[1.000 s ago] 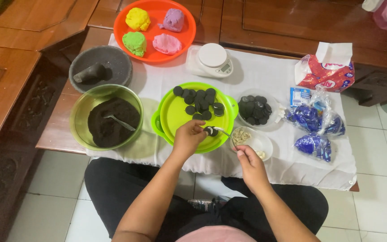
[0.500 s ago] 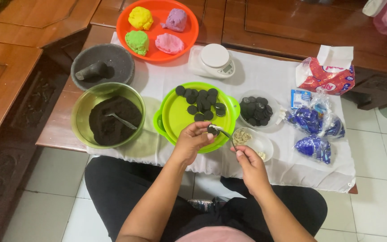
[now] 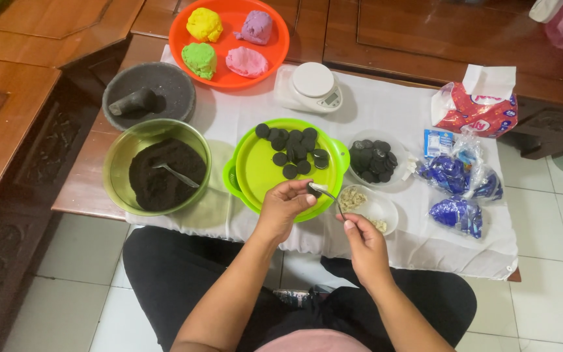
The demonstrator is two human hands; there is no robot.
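My left hand pinches a dark round cookie half over the near rim of a lime green plate. My right hand holds a small metal utensil whose tip touches the white cream on that cookie half. Several separated dark cookie halves lie on the plate's far side. To the right, a small white bowl holds scraped cream, and behind it a clear bowl is full of dark cookies.
A green bowl of black crumbs with a spoon stands at the left, a stone mortar with pestle behind it. An orange tray carries coloured dough balls. A white kitchen scale, blue cookie packets and a red-and-white bag are also on the cloth.
Both hands have shifted slightly; the utensil's tip has moved along the cream on the cookie half. Everything else stays where it was.
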